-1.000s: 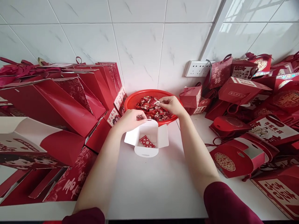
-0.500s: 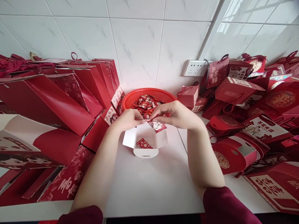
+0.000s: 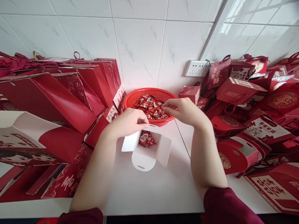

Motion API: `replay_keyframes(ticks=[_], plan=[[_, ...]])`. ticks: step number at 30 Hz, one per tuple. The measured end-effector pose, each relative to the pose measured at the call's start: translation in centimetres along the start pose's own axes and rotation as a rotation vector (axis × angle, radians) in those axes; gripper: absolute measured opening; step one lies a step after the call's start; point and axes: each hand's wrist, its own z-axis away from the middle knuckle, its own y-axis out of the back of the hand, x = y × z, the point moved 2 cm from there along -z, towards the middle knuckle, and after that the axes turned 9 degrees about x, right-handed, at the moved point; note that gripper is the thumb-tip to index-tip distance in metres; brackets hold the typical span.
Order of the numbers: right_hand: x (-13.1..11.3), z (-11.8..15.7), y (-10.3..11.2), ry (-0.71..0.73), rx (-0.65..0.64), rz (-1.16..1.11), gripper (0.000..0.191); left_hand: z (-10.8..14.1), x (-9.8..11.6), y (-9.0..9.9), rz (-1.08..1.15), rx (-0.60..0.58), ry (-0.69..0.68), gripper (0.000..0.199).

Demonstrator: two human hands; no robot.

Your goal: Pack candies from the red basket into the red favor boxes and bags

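A white-lined gift box (image 3: 143,160) stands on the table with its flaps spread. Two red candy packets (image 3: 147,138) lie inside it. My left hand (image 3: 130,122) pinches the box's far flap between thumb and fingers. Behind the box is a red plastic basket (image 3: 130,100) full of small red-wrapped candies (image 3: 151,105). Over the basket's right side hovers my right hand (image 3: 184,109), fingers bent towards the candies and a little apart, with nothing seen in them.
Red paper gift bags (image 3: 70,102) crowd the left side. On the right are piled several red gift boxes (image 3: 240,90). A white power strip (image 3: 197,68) sits against the tiled wall (image 3: 140,46) behind the basket.
My right hand has let go of a candy packet and moved up and right to the basket. A second packet is now in the box, which has tipped so its near flap hangs lower.
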Motion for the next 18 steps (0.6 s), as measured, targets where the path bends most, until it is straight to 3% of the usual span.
replay_keyframes(ticks=[4,7,18], plan=[[1.4,0.1,0.6,-0.079,0.006,0.037,0.019,0.7,1.4,0.4,-0.027,-0.043,0.022,0.018],[2.4,0.1,0.8,-0.122,-0.003,0.086,0.02,0.6,1.2,0.3,-0.041,-0.03,0.079,0.019],[6.7,0.1,1.6,-0.322,-0.006,0.252,0.022,-1.5,-3.8,-1.9,-0.046,0.023,0.339,0.019]])
